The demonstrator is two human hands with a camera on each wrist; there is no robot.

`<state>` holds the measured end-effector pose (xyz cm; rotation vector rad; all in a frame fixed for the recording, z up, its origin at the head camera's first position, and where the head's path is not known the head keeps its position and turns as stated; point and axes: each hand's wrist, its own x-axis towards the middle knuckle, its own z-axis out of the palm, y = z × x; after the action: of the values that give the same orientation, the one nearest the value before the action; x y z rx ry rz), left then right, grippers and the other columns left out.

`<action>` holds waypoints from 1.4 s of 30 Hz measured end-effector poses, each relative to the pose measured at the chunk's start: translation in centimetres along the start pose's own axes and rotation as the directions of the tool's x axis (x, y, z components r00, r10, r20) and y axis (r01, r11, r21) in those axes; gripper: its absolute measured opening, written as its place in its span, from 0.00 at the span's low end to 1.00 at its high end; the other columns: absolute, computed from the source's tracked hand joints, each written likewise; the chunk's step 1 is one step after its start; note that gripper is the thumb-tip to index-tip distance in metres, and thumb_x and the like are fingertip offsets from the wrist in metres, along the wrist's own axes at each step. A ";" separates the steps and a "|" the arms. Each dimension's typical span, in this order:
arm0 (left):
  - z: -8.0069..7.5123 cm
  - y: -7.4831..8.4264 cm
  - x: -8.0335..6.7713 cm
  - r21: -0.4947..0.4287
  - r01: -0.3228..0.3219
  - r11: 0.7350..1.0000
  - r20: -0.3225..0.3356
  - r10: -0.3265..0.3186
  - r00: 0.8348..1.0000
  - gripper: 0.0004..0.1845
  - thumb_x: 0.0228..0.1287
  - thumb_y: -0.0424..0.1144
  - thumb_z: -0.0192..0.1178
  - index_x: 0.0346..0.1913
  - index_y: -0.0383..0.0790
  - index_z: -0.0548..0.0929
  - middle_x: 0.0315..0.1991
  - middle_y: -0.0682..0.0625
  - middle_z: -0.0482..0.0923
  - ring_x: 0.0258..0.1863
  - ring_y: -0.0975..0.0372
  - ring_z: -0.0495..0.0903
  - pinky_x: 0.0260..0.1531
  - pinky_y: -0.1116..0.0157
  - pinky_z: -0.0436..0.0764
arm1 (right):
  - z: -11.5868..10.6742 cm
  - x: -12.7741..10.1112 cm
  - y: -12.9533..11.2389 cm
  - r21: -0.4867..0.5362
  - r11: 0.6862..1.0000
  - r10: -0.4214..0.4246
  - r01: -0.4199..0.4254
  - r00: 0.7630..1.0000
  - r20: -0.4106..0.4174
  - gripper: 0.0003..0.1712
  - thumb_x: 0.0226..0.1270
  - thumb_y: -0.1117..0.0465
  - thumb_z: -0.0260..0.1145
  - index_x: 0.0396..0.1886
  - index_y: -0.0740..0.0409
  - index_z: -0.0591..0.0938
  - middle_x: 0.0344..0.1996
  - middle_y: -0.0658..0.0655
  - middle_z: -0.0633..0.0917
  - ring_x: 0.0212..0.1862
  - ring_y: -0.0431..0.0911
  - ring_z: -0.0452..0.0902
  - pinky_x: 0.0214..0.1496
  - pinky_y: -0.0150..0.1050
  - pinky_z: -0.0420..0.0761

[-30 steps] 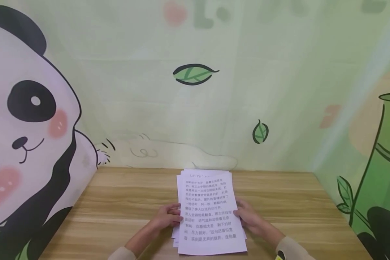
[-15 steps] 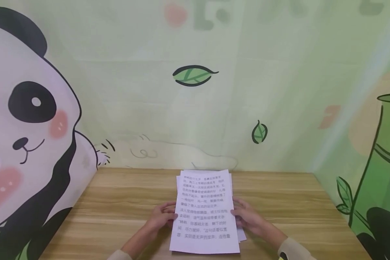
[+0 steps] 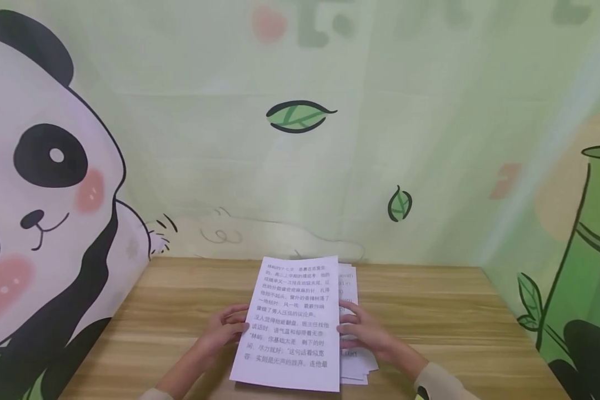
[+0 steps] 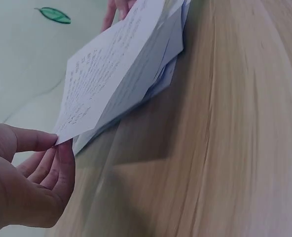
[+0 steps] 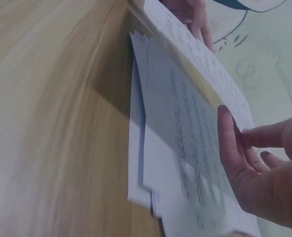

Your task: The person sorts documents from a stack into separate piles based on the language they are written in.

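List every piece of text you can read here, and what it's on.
Held sheet: "没人觉得他能翻盘"
Held sheet: "你基础太差"
Held sheet: "尽力就好"
Held sheet: "实则是无声的放弃"
Rest of held sheet: too small to quote surely.
Other sheets: Latin letters, too blurred to read surely.
Backdrop: letter-like shapes, too blurred to read.

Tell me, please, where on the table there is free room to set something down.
The table has bare wood left of the left hand and right of the right hand, toward both side edges. Crowded: the middle, with the held sheet and the paper stack.
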<state>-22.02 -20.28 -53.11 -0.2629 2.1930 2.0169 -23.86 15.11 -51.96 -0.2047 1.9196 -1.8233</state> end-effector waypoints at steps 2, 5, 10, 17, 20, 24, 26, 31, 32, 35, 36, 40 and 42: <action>-1.1 0.1 -0.1 0.005 0.003 1.000 -0.005 -0.003 1.000 0.27 0.65 0.25 0.61 0.67 0.32 0.75 0.50 0.40 0.87 0.40 0.56 0.87 0.43 0.60 0.87 | 0.6 0.7 -0.2 0.004 1.000 -0.004 0.004 1.000 0.012 0.42 0.72 0.67 0.61 0.81 0.64 0.53 0.57 0.68 0.79 0.48 0.48 0.85 0.52 0.48 0.88; -3.0 0.3 -0.2 0.013 0.000 1.000 -0.001 0.000 1.000 0.27 0.66 0.26 0.61 0.68 0.29 0.73 0.51 0.40 0.87 0.40 0.57 0.87 0.43 0.61 0.86 | 1.9 1.9 -0.7 0.009 1.000 -0.005 0.005 1.000 0.023 0.41 0.73 0.67 0.61 0.80 0.64 0.54 0.55 0.65 0.79 0.47 0.47 0.85 0.51 0.48 0.89; -6.4 0.2 -0.5 0.044 -0.007 0.999 0.025 0.005 1.000 0.30 0.66 0.27 0.62 0.71 0.27 0.68 0.52 0.41 0.86 0.40 0.61 0.87 0.42 0.65 0.86 | 4.5 3.8 -1.3 0.022 1.000 -0.010 0.009 0.999 0.033 0.39 0.73 0.67 0.61 0.80 0.61 0.58 0.53 0.63 0.81 0.48 0.47 0.84 0.52 0.48 0.88; -10.3 0.0 -0.7 0.119 0.026 0.993 -0.002 -0.026 1.000 0.32 0.66 0.30 0.64 0.72 0.28 0.69 0.55 0.39 0.84 0.40 0.62 0.86 0.42 0.65 0.85 | 8.0 6.1 -1.8 0.064 0.998 -0.016 0.014 0.999 0.029 0.36 0.72 0.67 0.62 0.78 0.59 0.63 0.52 0.62 0.82 0.47 0.46 0.85 0.52 0.48 0.88; -11.5 -0.2 -0.5 0.141 0.049 0.989 -0.023 -0.046 0.999 0.32 0.66 0.31 0.64 0.72 0.29 0.69 0.56 0.38 0.84 0.40 0.62 0.85 0.40 0.65 0.83 | 9.3 6.9 -1.9 0.075 0.997 -0.026 0.024 0.999 0.029 0.35 0.72 0.68 0.61 0.77 0.60 0.64 0.53 0.64 0.83 0.47 0.46 0.86 0.52 0.48 0.88; -12.8 -0.5 -0.3 0.170 0.067 0.983 -0.036 -0.062 0.997 0.32 0.67 0.32 0.63 0.72 0.29 0.68 0.54 0.40 0.85 0.39 0.63 0.84 0.39 0.65 0.82 | 10.7 8.1 -2.0 0.086 0.996 -0.022 0.020 1.000 0.020 0.35 0.72 0.68 0.61 0.77 0.60 0.65 0.54 0.66 0.83 0.48 0.47 0.86 0.52 0.48 0.88; -13.4 -0.7 -0.2 0.182 0.067 0.981 -0.035 -0.062 0.997 0.32 0.67 0.32 0.63 0.72 0.27 0.68 0.52 0.41 0.86 0.39 0.63 0.84 0.39 0.65 0.82 | 11.3 8.5 -1.9 0.091 0.996 -0.012 0.012 1.000 0.010 0.34 0.72 0.68 0.61 0.76 0.60 0.66 0.53 0.66 0.83 0.48 0.48 0.86 0.52 0.49 0.88; -14.5 -1.4 0.3 0.156 0.098 0.983 -0.042 -0.092 0.995 0.32 0.66 0.30 0.63 0.72 0.26 0.67 0.48 0.45 0.87 0.38 0.64 0.86 0.39 0.66 0.85 | 13.1 9.3 -1.1 0.102 0.995 0.021 -0.017 0.999 -0.036 0.34 0.70 0.71 0.62 0.74 0.62 0.67 0.50 0.66 0.84 0.46 0.50 0.87 0.48 0.49 0.89; -14.6 -1.5 0.4 0.142 0.108 0.984 -0.051 -0.102 0.994 0.32 0.66 0.29 0.63 0.72 0.26 0.68 0.47 0.46 0.87 0.38 0.64 0.86 0.39 0.66 0.86 | 13.4 9.4 -1.0 0.105 0.994 0.031 -0.026 0.998 -0.045 0.34 0.69 0.72 0.62 0.74 0.63 0.68 0.49 0.66 0.84 0.46 0.50 0.87 0.48 0.49 0.90; -14.8 -2.0 0.6 0.121 0.122 0.985 -0.065 -0.115 0.991 0.32 0.66 0.29 0.63 0.71 0.25 0.68 0.46 0.47 0.87 0.38 0.64 0.86 0.39 0.66 0.86 | 14.3 9.5 -0.8 0.109 0.993 0.059 -0.052 0.996 -0.067 0.34 0.68 0.73 0.62 0.74 0.65 0.67 0.49 0.66 0.84 0.45 0.52 0.88 0.46 0.48 0.90; -14.8 -2.0 0.7 0.113 0.124 0.986 -0.080 -0.115 0.990 0.32 0.66 0.28 0.63 0.71 0.25 0.68 0.47 0.47 0.87 0.37 0.64 0.86 0.39 0.66 0.87 | 14.4 9.6 -0.8 0.110 0.992 0.065 -0.057 0.996 -0.069 0.34 0.68 0.73 0.61 0.74 0.65 0.67 0.50 0.67 0.83 0.46 0.53 0.88 0.46 0.48 0.90; -14.6 -2.2 1.1 0.132 0.123 0.984 -0.147 -0.104 0.984 0.30 0.67 0.29 0.62 0.70 0.25 0.69 0.49 0.41 0.87 0.36 0.65 0.85 0.37 0.67 0.85 | 14.5 9.8 -1.0 0.111 0.992 0.072 -0.065 0.996 -0.055 0.35 0.69 0.71 0.60 0.75 0.69 0.64 0.54 0.70 0.82 0.52 0.58 0.86 0.51 0.47 0.89; -14.4 -2.1 1.4 0.143 0.126 0.982 -0.176 -0.100 0.979 0.29 0.68 0.29 0.61 0.70 0.25 0.69 0.53 0.37 0.86 0.37 0.67 0.84 0.37 0.67 0.84 | 14.3 9.9 -1.2 0.114 0.991 0.078 -0.073 0.996 -0.043 0.36 0.70 0.70 0.60 0.76 0.71 0.62 0.55 0.71 0.82 0.56 0.61 0.84 0.54 0.48 0.88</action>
<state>-22.84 -34.79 -54.26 -0.5433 2.3585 1.8154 -26.52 -2.11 -53.08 -0.0506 1.8237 -1.8951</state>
